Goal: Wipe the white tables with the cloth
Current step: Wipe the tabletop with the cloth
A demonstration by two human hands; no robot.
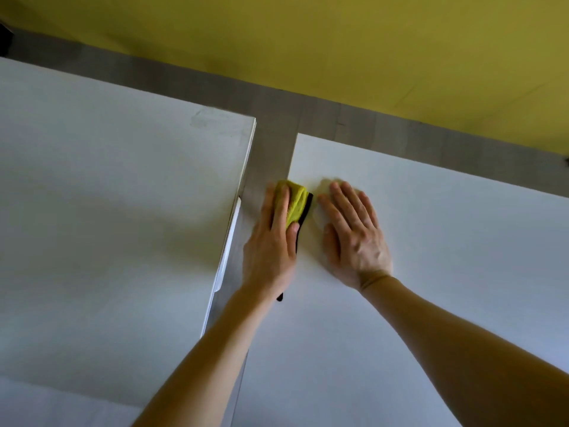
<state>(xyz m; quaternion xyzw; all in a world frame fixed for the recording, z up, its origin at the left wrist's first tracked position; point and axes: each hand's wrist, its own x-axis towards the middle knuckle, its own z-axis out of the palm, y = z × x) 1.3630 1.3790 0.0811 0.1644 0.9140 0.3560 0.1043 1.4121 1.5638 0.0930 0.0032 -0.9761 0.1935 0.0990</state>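
Observation:
Two white tables stand side by side, the left table (107,211) and the right table (431,272), with a narrow gap between them. A folded yellow cloth (296,202) with a black edge lies at the left edge of the right table. My left hand (272,241) holds it, fingers over the top and thumb pinching its right side; most of the cloth is hidden under the hand. My right hand (351,235) rests flat on the right table just right of the cloth, fingers straight.
A grey floor strip (274,143) shows in the gap between the tables and behind them. A yellow wall (308,41) runs along the back. A faint smudge (203,118) marks the left table's far right corner.

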